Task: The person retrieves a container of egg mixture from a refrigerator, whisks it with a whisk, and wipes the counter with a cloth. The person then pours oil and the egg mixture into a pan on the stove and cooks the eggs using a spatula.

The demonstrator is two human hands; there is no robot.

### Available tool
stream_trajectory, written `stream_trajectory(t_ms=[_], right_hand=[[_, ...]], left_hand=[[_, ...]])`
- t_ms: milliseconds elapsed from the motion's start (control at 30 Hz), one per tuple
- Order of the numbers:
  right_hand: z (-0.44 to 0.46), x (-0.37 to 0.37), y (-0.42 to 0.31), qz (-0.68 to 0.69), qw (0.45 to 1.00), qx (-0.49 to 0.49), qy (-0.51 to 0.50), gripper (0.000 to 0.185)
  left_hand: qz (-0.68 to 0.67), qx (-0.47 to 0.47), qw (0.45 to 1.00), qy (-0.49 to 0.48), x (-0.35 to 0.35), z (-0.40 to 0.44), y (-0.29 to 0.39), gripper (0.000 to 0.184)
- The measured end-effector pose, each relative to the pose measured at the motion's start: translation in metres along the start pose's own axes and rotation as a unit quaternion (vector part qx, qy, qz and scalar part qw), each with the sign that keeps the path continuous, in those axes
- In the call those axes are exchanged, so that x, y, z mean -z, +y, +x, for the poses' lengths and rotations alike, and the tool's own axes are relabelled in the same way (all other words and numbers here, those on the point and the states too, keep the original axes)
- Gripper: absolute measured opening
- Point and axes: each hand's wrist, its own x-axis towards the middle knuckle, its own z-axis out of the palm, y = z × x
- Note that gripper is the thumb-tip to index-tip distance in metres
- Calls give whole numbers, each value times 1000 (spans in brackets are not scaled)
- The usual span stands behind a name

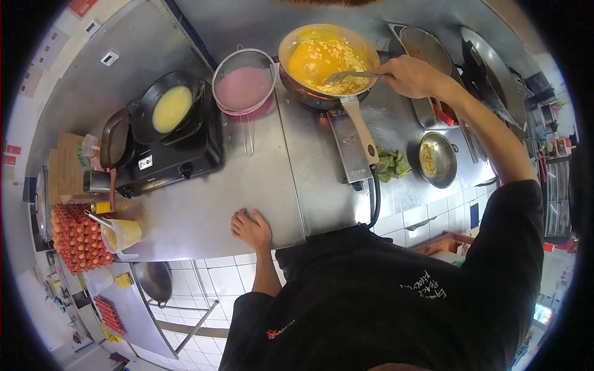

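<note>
My right hand (411, 76) is closed around the handle of a grey fork (356, 74). The fork's head dips into yellow egg (312, 62), part liquid and part set in pale curds, inside a round frying pan (288, 48). This pan sits on a burner, and its beige handle (361, 131) points toward me. My left hand (252, 230) rests on the steel counter (204, 216) near its front edge, fingers apart and slightly bent, holding nothing.
Left of the pan, a strainer (244, 60) lies over a pink bowl. A black stove (179, 167) carries a pan (147, 102) with pale yellow contents. Stacked egg trays (77, 238) and a jug (129, 234) stand far left. A green cloth (393, 164) and small metal bowl (447, 162) lie right.
</note>
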Motion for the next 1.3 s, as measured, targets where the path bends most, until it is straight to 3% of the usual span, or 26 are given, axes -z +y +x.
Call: stream_trajectory(t_ms=[300,400,467,667,767,1000,1200,1300], right_hand=[[-33,25,-29,-23,1000,8,-9,32],[-22,0,-23,-95,992,-74,-41,30],[-11,-18,-8,-123,990,-73,17,26],[12,-30,2,-139,986,-60,69,23],[22,-26,-4,-139,987,-68,34,24],[77,-47,9,-126,986,-71,86,28],[94,-38,-13,-82,994,-47,58,31],[84,-38,-22,-117,991,19,59,36]], left_hand=[[-7,3,1000,-5,2,0,2,40],[-5,-3,1000,6,0,0,2,40],[-1,-7,1000,9,0,0,2,40],[3,-7,1000,9,1,1,4,40],[-1,-7,1000,5,0,0,3,39],[-7,-4,1000,6,2,1,3,39],[-8,-12,1000,14,-1,1,0,39],[-1,-11,1000,16,-1,1,1,38]])
